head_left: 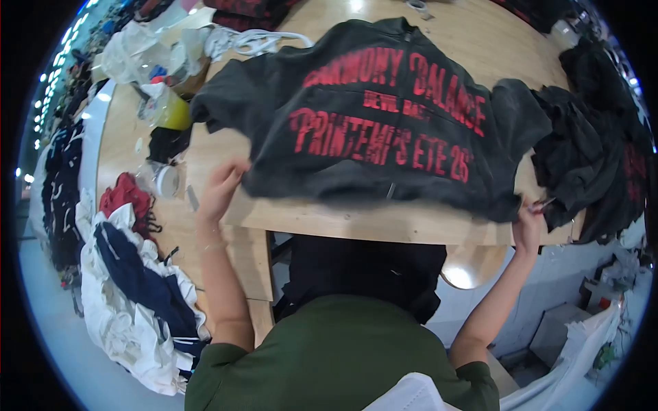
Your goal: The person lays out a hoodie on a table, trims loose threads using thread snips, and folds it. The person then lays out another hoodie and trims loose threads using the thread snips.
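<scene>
A dark grey zip-up jacket (384,123) with large red lettering lies spread across the wooden table, its collar pointing away from me and its hem towards me. My left hand (223,183) is closed at the left end of the hem, pinching the cloth. At the right end of the hem, my right hand (527,219) is also closed on the jacket. A small pointed metal tool (545,204) sticks out of the right hand; its kind is too small to make out. The hem between my hands is blurred.
Dark garments (582,137) are heaped at the right edge. On the left stand a yellow container (171,111), a clear plastic bag (133,51) and a white round lid (168,181). Red cloth (127,197) and a white-and-navy pile (137,294) lie nearer. A round stool (473,267) is below the table.
</scene>
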A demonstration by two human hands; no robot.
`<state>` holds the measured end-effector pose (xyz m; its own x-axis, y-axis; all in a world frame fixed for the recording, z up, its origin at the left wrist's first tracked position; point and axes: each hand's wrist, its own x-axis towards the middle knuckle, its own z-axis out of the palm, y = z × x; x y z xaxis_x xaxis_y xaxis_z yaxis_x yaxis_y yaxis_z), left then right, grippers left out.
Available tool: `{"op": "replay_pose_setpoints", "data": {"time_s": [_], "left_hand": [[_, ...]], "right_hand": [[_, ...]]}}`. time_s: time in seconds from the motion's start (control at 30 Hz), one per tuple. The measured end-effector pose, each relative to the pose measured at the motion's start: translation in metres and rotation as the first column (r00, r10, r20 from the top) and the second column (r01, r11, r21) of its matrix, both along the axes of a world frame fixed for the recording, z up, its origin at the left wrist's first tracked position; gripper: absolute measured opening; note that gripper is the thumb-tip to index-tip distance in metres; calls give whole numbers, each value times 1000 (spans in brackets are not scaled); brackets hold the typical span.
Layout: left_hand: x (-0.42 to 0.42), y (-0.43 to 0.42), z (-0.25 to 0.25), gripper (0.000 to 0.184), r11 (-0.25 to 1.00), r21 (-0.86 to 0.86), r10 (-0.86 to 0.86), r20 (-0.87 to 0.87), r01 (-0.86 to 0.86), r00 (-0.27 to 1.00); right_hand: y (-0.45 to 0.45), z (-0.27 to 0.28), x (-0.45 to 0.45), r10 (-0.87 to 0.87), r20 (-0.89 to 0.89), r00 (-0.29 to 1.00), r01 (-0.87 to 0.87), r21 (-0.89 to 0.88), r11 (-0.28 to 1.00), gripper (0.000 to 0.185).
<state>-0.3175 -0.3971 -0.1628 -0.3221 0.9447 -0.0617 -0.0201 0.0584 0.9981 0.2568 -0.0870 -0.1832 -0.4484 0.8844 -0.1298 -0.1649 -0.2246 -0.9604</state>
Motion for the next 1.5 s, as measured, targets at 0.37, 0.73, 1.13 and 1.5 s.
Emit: {"op": "replay_pose_setpoints", "data": {"time_s": [0.37, 0.73, 1.13, 1.5], "left_hand": [[-69, 74, -37, 33, 706, -406, 446, -382, -581, 809], [93, 201, 46, 58, 953, -94, -279, -648, 289, 709], [184, 52, 11, 42, 949, -77, 150, -743, -305, 653], [169, 86, 24, 53, 957, -110, 95, -752, -267, 652]], "right_hand": [[93, -6, -32, -431, 546, 718, 428, 143, 893, 27], [72, 93, -204, 240, 709, 663, -475, 151, 867, 19], [-53, 26, -97, -146, 573, 806, 11, 233, 972, 16], [-31, 15, -111, -396, 619, 678, 104, 453, 886, 30]]}}
